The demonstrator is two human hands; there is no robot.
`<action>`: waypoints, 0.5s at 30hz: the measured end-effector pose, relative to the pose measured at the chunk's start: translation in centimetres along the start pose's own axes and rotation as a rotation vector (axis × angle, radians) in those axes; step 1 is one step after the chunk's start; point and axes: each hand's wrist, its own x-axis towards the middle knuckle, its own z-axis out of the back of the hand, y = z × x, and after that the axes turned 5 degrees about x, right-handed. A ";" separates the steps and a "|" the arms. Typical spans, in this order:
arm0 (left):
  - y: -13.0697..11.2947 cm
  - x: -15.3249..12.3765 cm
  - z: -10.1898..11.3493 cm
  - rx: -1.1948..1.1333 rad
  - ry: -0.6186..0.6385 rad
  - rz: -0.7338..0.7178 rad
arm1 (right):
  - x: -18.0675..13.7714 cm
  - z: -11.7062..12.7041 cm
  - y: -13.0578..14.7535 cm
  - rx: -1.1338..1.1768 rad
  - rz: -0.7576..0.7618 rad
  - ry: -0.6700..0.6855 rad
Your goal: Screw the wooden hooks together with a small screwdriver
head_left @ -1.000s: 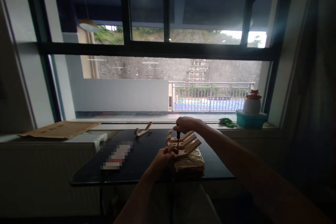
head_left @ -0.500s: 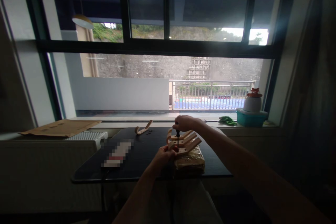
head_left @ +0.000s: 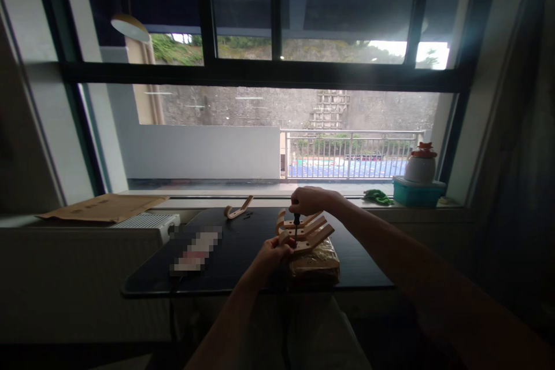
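Observation:
My right hand (head_left: 310,200) is closed around the handle of a screwdriver (head_left: 296,222), which stands upright with its tip down at the nearest wooden hook (head_left: 313,241). My left hand (head_left: 274,251) grips the curled end of that same hook, fingers close beside the screwdriver tip. Behind it two more wooden hooks (head_left: 307,229) sit in a row, partly covered by my right hand and the tool. Under the row lies a block wrapped in shiny clear film (head_left: 318,269). Whether a screw is under the tip is too small to tell.
On the dark table (head_left: 243,248) a separate wooden hook (head_left: 239,208) lies at the back, with small dark screws (head_left: 248,216) beside it. A blurred-out flat object (head_left: 197,251) rests at left. A brown envelope (head_left: 102,208) covers part of the radiator; a teal box (head_left: 418,192) and green cloth (head_left: 377,197) occupy the sill.
The camera view has shifted slightly. Both hands keep their hold on the hook and the screwdriver, with hardly any movement.

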 end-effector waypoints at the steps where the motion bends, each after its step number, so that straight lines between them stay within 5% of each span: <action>1: 0.0 -0.1 0.0 -0.002 0.000 0.000 | 0.0 0.0 0.1 -0.002 0.009 0.000; 15: -0.7 -0.4 -0.3 -0.003 0.006 -0.012 | -0.1 0.1 -0.2 0.028 -0.016 0.003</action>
